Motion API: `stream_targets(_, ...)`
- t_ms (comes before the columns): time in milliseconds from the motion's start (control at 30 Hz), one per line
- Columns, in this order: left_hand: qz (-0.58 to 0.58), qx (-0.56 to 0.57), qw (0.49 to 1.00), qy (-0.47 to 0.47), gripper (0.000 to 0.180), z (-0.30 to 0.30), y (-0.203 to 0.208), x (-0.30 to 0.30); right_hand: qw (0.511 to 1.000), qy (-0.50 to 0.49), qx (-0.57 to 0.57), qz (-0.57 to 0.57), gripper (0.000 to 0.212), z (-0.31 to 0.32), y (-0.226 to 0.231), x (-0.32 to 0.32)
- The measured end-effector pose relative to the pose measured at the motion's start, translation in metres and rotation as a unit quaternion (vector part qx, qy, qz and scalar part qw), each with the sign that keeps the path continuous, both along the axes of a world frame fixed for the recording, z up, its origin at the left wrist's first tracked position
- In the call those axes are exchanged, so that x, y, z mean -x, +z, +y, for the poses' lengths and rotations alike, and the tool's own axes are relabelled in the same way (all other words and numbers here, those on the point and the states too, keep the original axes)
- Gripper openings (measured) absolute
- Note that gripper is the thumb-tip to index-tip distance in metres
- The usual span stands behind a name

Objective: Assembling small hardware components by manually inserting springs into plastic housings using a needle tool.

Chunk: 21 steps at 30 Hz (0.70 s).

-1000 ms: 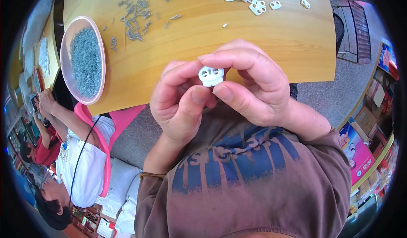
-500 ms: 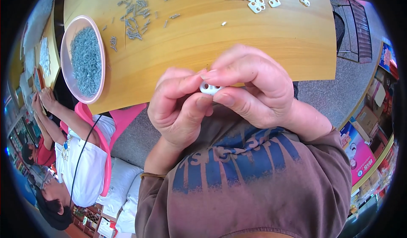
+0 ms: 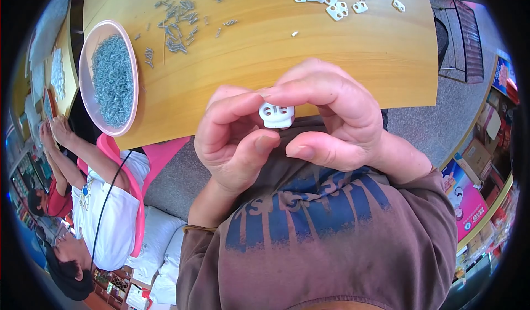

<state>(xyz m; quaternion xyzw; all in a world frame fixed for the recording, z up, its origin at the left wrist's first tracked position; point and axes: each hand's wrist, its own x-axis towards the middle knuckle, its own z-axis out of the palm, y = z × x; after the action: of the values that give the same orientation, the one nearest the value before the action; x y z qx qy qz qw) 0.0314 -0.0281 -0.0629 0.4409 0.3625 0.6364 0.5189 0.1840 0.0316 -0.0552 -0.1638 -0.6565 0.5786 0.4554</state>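
Note:
Between my two hands, near the table's front edge, is a small white plastic cord lock [image 3: 276, 116] with two round holes facing up. My left hand [image 3: 229, 139] curls around its left side, index fingertip at the top corner and thumb just below. From the other side, my right hand [image 3: 337, 117] rests its index finger along the cord lock's top edge. The right thumb sits lower, apart from the piece. Fingers behind the cord lock are hidden.
An oval pink basin [image 3: 134, 84] full of small metal springs [image 3: 113, 81] stands on the wooden table [image 3: 232, 56] at left. Loose springs [image 3: 175, 34] and white plastic pieces [image 3: 337, 11] lie toward the far side. Another person [image 3: 110, 216] sits at left in a pink chair [image 3: 160, 161].
The cord lock has tipped so that its holed face shows more fully. My right thumb has moved down, away from it; the left thumb has dropped slightly.

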Motion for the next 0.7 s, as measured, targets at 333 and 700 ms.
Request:
stream_targets(333,0.08,0.006,0.997,0.014,0.041,0.005,0.007,0.0,0.994,-0.004,-0.089,-0.059,0.041,0.009,0.008,-0.003)
stream_targets(700,0.283,-0.012,0.956,0.074,0.035,0.014,0.023,0.003,0.994,-0.016,-0.029,-0.105,0.035,0.005,0.017,-0.003)
